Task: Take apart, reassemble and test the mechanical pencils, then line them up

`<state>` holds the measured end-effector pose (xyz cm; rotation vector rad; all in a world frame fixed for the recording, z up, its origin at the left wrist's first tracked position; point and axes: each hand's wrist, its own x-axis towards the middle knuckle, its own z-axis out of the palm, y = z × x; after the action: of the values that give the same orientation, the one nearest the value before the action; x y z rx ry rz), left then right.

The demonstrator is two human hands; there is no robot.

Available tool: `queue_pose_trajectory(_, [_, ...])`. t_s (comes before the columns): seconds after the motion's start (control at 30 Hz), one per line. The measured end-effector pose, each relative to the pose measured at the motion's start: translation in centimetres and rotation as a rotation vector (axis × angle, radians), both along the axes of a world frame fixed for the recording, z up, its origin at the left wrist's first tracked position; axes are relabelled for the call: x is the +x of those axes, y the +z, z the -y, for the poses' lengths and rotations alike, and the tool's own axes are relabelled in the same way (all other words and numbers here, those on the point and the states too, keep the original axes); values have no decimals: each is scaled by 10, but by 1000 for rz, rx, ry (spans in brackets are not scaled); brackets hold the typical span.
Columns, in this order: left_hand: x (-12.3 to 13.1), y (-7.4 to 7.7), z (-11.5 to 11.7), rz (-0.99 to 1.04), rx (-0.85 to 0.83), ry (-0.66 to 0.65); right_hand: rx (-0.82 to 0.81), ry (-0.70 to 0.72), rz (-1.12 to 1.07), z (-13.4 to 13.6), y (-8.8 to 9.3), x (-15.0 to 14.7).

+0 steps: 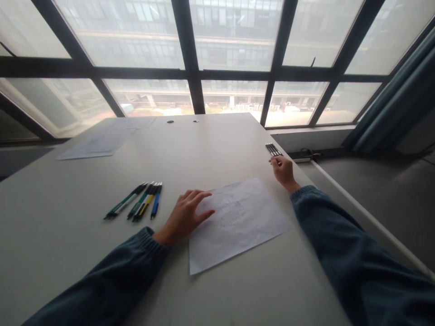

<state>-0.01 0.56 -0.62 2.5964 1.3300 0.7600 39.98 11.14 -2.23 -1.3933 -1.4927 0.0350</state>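
A white sheet of paper (244,226) lies on the pale surface (200,158), toward its right edge and turned a little askew to it. Faint markings show around the middle of the sheet, and its near left corner points toward the near edge of the surface. The left hand (186,212) is over the sheet's left side, palm down, with the fingers spread and the thumb well apart from them; the fingertips reach over the paper.

Beyond the sheet's far right corner, the right hand (282,171) is beside the right edge of the surface. Its fingers are curled in at the near ends of a row of dark pens (273,149), which lie side by side along that edge; whether they are clamped on one cannot be told. Both arms wear dark blue sleeves (333,235).

To the left of the left hand, a loose group of coloured pens (144,199), with green, yellow and blue among them, lies slanted on the surface. Farther off, several papers (98,142) overlap near the far left corner. Two small round fittings (170,122) sit near the far edge. Past that edge stand dark-framed windows (234,36), with a blue curtain (394,99) to the right.
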Motion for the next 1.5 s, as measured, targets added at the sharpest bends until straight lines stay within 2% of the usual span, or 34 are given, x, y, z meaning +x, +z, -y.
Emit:
queue_pose_trajectory(0.1, [0,-1,2,-76,-42,-6,-31,226,143,27,1,-31])
queue_pose_trajectory(0.27, [0,-1,2,-92,-90,-4,-160,454,238,75,-1,-72])
queue_pose_trajectory(0.4, [1,1,3,-64,-120,0,-239,585,342,97,-2,-88])
queue_pose_trajectory(0.5, [2,2,4,-51,-125,-17,-280,615,398,102,-1,-92])
queue_pose_trajectory(0.73, [6,3,5,-79,-121,0,-314,622,376,98,0,-91])
queue_pose_trajectory(1.1, [6,3,8,-138,-73,-30,-306,628,366,97,0,-90])
queue_pose_trajectory(1.2, [7,13,12,-156,-61,-26,-299,630,372,98,-1,-89])
queue_pose_trajectory(1.3, [2,32,11,-137,-46,27,-271,624,380,99,-1,-89])
queue_pose_trajectory(1.4, [-16,56,0,-56,-81,168,-197,567,356,102,2,-90])
queue_pose_trajectory(1.5, [-45,78,-18,-47,-157,340,-133,506,333,104,6,-91])
